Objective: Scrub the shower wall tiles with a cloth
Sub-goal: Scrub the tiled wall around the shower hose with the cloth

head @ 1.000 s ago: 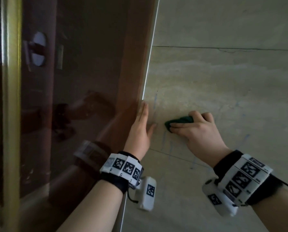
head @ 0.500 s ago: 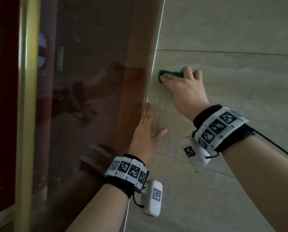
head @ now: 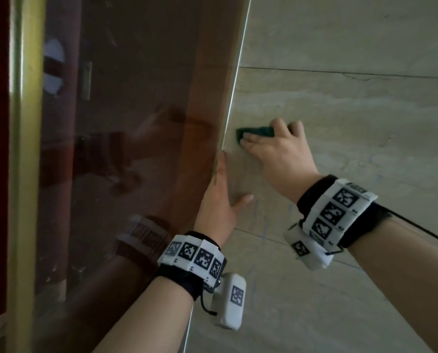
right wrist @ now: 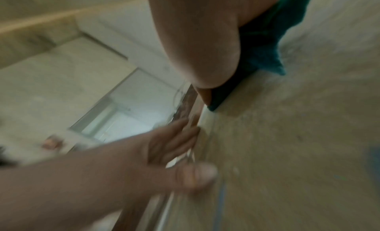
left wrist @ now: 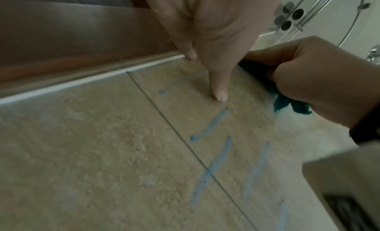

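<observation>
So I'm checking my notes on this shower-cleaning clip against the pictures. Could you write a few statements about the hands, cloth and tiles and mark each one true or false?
1. The right hand presses a green cloth on the wall tiles. True.
2. The left hand holds the cloth. False: it lies flat with straight fingers at the edge of the glass panel, holding nothing.
3. Blue marks remain on the tiles below the cloth. True.
4. The cloth is on the glass panel. False: it is on the tile, just right of the panel's edge.
5. The two hands overlap. False: they are apart, the right one higher.
</observation>
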